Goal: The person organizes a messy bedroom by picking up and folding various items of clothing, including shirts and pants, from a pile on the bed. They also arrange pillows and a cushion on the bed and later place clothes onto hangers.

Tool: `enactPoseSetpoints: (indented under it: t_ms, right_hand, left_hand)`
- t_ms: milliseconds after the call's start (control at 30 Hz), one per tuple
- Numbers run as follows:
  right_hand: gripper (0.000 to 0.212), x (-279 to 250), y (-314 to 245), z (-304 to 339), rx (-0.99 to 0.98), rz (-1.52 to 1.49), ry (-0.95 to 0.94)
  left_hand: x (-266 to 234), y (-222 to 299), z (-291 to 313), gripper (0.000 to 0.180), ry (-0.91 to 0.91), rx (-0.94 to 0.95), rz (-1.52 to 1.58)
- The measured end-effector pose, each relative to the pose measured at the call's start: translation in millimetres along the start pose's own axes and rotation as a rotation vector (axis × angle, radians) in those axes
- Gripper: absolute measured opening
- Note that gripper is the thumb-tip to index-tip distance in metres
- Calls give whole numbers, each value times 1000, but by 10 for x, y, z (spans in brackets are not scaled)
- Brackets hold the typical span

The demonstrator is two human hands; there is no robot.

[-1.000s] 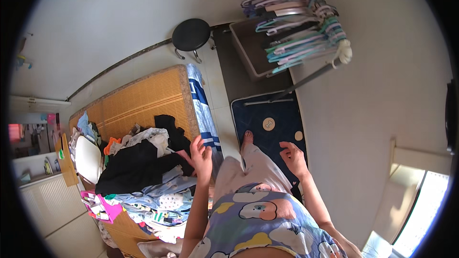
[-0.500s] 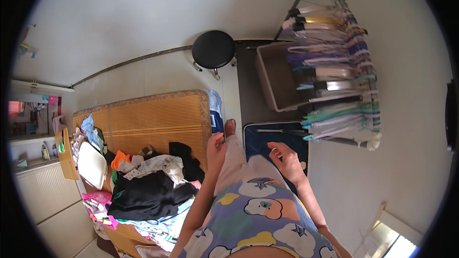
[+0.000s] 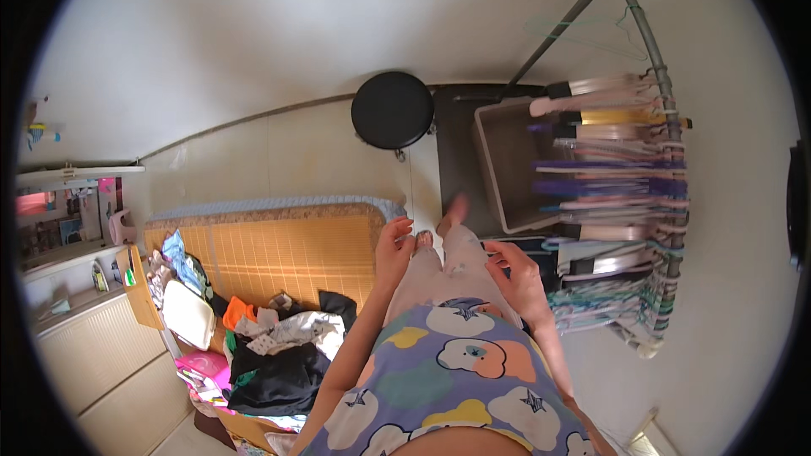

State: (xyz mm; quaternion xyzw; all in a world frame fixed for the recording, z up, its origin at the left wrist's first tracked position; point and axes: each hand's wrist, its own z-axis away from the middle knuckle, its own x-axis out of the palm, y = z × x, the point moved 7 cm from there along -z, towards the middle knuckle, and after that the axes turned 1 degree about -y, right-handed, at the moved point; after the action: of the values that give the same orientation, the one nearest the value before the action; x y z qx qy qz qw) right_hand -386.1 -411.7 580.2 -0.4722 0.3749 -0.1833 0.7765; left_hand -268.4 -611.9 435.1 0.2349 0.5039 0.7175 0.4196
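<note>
My left hand (image 3: 393, 251) hangs in front of my left thigh, fingers loosely bent and apart, with nothing in it. Nearest to it is the edge of a bed with a woven bamboo mat (image 3: 287, 241). On the other side, my right hand (image 3: 513, 277) is empty too, its fingers half curled and the thumb apart. It is close to a metal clothes rack (image 3: 673, 148), whose many plastic hangers (image 3: 608, 186) are slightly blurred. Below the hangers, a grey-brown plastic bin (image 3: 492, 165) stands on a dark floor area.
A round black stool (image 3: 393, 110) stands by the far wall. Piled on the bed are clothes, with a black garment (image 3: 283, 378) on top, beside a white board (image 3: 188, 314) and a pink basket (image 3: 204, 363). Shelves (image 3: 80, 304) line the left side.
I have stepped forward; my right foot now shows ahead of the left. Rack, bin, stool and bed sit lower in view. Both hands stay empty.
</note>
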Motion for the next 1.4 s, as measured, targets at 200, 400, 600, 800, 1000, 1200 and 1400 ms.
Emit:
enactPoseSetpoints:
  t_ms: [200, 400, 600, 800, 1000, 1200, 1400]
  right_hand:
    - [31, -217, -32, -598, -2, 3, 13]
    - [31, -336, -96, -1045, 43, -37, 43]
    - [33, -425, -76, -1506, 141, -58, 217]
    - [31, -389, -348, -1986, 237, -88, 376]
    - [31, -272, -465, -2180, 321, -47, 422]
    - [31, -224, -395, -2232, 366, -37, 453]
    - [30, -189, -305, -2277, 347, -91, 505]
  left_hand:
    - [301, 559, -670, 29, -83, 57, -71]
    - [662, 825, -1283, 29, -246, 41, -127]
    - [974, 1150, -2062, 30, -483, 94, -192]
    - [952, 1477, -2732, 31, -580, 152, -244]
    - [953, 1556, -3071, 29, -716, 82, -248]
    - [1020, 1477, -3124, 27, -793, 42, -208]
    - [1022, 1586, -3202, 25, -798, 107, -340]
